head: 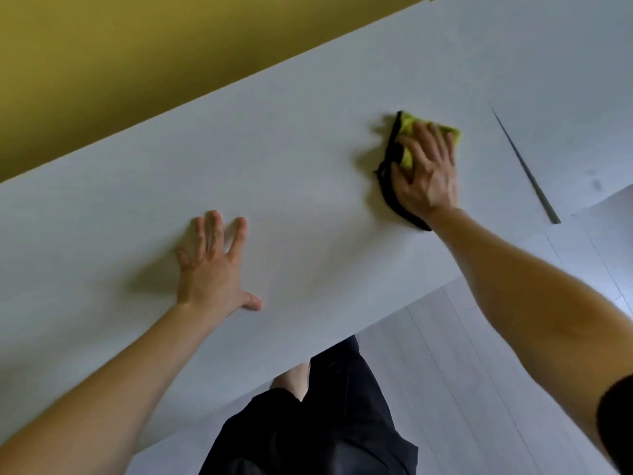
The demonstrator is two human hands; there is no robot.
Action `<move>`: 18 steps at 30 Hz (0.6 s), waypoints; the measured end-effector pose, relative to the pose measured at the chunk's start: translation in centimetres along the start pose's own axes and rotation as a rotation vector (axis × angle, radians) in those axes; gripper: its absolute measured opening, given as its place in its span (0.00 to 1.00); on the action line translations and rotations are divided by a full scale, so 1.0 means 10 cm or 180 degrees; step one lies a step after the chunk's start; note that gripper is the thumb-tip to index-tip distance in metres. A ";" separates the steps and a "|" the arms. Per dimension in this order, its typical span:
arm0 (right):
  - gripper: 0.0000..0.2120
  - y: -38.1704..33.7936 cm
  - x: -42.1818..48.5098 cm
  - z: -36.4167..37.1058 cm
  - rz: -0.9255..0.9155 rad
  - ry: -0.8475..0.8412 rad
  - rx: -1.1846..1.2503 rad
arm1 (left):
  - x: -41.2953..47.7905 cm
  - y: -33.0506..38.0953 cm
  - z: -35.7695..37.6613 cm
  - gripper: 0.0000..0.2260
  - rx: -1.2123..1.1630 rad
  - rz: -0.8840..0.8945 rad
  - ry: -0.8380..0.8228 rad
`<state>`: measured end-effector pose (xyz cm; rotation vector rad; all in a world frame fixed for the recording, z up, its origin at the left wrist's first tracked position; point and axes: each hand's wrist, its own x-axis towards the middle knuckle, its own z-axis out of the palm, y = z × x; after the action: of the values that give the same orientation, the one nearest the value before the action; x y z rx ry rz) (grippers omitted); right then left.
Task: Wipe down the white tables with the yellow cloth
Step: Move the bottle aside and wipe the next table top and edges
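We press our right hand (424, 173) flat on the yellow cloth (407, 126), with the fingers laid nearly straight over it rather than curled round it. The cloth, black along one edge, lies on the white table (308, 149), toward its far side and near the dark seam (524, 166) at its right end. Our left hand (212, 265) rests on the table's middle, fingers spread wide, holding nothing. A mustard wall (102, 63) runs behind the table.
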<state>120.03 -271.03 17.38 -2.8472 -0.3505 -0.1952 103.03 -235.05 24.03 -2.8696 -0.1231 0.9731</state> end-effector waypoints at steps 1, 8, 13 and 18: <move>0.27 -0.08 -0.01 0.03 0.0288 0.0012 0.0040 | 0.01 0.00 0.00 0.76 0.0007 0.0005 -0.0007; 0.27 -1.76 -1.27 0.17 -0.1598 -0.0799 0.0631 | 0.01 -0.03 0.00 0.75 -0.0040 0.0078 -0.0003; 0.25 -0.25 -0.78 -0.06 -0.0461 -0.0296 0.0140 | 0.02 -0.01 0.06 0.77 -0.0110 0.0040 0.0057; 0.29 -0.95 -1.03 0.08 0.0373 0.0075 0.0231 | 0.01 -0.02 0.02 0.77 -0.0184 -0.0016 0.0044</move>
<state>107.76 -264.14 17.25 -2.7809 -0.1814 -0.1888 103.02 -234.80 23.83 -2.9263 -0.1599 0.9645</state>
